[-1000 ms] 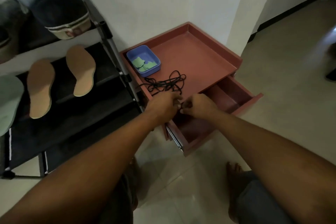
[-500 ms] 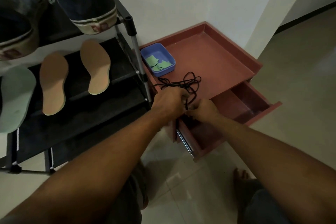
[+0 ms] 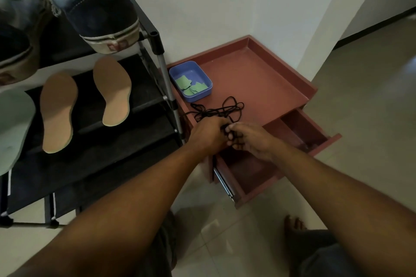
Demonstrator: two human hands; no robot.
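Both grips met at the bench's near edge: left grip [image 3: 209, 135] and right grip [image 3: 249, 139] each pinched the black lace [image 3: 216, 110], fingertips close together, likely to work the tangle loose above the one open drawer [image 3: 245, 171]. The rest of it lay looped on the bench [image 3: 258, 78] at twelve o'clock. One lace or two, I couldn't tell. One blue tray [image 3: 200, 95] at eleven kept green scraps [image 3: 191, 86] together. Two insoles [image 3: 58, 110] and two shoes [image 3: 99, 11] sat on the rack [image 3: 146, 101] at nine.

Bare hands [image 3: 209, 136] and forearms [image 3: 326, 189], bare foot [image 3: 295, 224], grey-blue trouser leg [image 3: 324, 257] at the knee
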